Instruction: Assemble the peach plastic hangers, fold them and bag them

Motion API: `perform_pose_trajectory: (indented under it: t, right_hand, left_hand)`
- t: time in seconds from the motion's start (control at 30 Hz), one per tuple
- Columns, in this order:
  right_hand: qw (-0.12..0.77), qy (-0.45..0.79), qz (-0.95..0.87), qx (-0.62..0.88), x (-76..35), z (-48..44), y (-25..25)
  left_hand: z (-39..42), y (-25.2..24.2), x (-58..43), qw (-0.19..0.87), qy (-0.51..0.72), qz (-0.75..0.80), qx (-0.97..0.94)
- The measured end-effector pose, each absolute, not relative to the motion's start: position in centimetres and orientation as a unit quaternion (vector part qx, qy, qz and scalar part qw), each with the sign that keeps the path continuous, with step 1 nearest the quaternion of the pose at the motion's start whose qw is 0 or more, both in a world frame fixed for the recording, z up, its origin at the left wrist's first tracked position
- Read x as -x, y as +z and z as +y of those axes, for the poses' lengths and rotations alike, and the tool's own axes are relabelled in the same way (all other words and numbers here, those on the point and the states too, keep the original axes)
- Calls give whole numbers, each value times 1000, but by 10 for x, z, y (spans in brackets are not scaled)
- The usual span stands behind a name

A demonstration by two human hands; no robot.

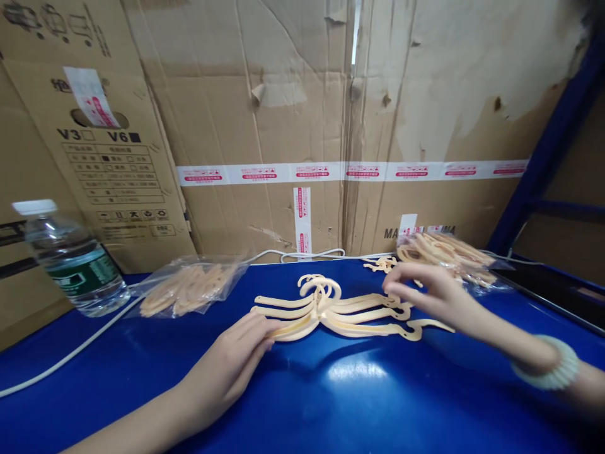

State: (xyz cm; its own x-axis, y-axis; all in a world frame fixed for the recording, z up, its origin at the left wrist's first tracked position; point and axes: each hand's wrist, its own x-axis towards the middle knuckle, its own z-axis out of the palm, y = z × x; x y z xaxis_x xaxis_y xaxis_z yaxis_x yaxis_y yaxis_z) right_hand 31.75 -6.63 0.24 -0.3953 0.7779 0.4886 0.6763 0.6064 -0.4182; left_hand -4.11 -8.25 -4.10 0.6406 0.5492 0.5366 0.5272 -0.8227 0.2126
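Note:
A small pile of cream plastic hangers (331, 309) lies fanned out on the blue table (302, 391), hooks pointing away from me. My left hand (236, 356) lies flat with fingers together, its fingertips touching the left ends of the hangers. My right hand (425, 293) hovers over the right ends of the pile, fingers stretched and slightly curled, blurred by motion; I cannot make out anything in it. A pale bead bracelet (548, 364) sits on my right wrist.
A clear bag of hangers (189, 287) lies at back left, and an opened bag with more hangers (449, 255) at back right. A water bottle (70, 258) stands at far left. A white cable (70, 356) crosses the table. Cardboard boxes (283, 126) wall the back.

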Motion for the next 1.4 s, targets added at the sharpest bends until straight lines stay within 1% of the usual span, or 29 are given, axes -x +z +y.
perform_pose_trajectory:
  t: [0.03,0.1,0.17,0.2,0.3,0.43,0.5,0.63,0.8,0.9,1.03,1.1,1.17,1.27,1.33,1.4]
  right_hand:
    - [339,44,-817,465,-332,-57,4]
    - [293,-42,-811,504,-361,-39,6]
    - [260,-77,-821,503,-387,-25,7]
    - [219,-106,-839,486,-397,-20,6]
    - [132,-147,-868,455,-413,-15,3]
    - [56,-204,-863,459,-413,-17,-5]
    - [36,-234,-858,456,-410,-18,-9]
    - [24,-270,-856,440,-402,-20,-11]
    - [10,-279,-867,414,-394,-22,-7]
    - [61,-250,-872,417,-394,-23,-7]
    - [216,-197,-843,452,-389,-28,-3]
    - [296,-147,-806,490,-380,-35,2]
    - [375,-72,-757,530,-368,-45,8]
    - [488,88,-682,538,-348,-59,14]
    - [530,200,-645,512,-336,-66,14]
    - [542,303,-617,483,-325,-71,10]
  left_hand:
    - [-83,-40,41,22,300,302,-905]
    - [-83,-39,42,28,299,310,-902]
    - [-83,-39,42,35,298,312,-902]
    - [-83,-38,43,40,298,314,-901]
    - [-83,-37,43,54,302,321,-896]
    - [-83,-35,44,59,313,327,-890]
    - [-83,-36,45,60,320,329,-886]
    - [-84,-36,45,58,328,325,-885]
    - [-85,-36,44,57,327,323,-886]
    - [-85,-36,45,59,328,328,-884]
    - [-85,-36,46,55,329,325,-885]
    - [-85,-36,46,57,331,324,-885]
    - [-85,-36,46,62,331,328,-882]
    - [-85,-36,45,74,323,339,-880]
    - [-86,-36,45,79,322,343,-879]
    - [-86,-37,45,80,324,345,-877]
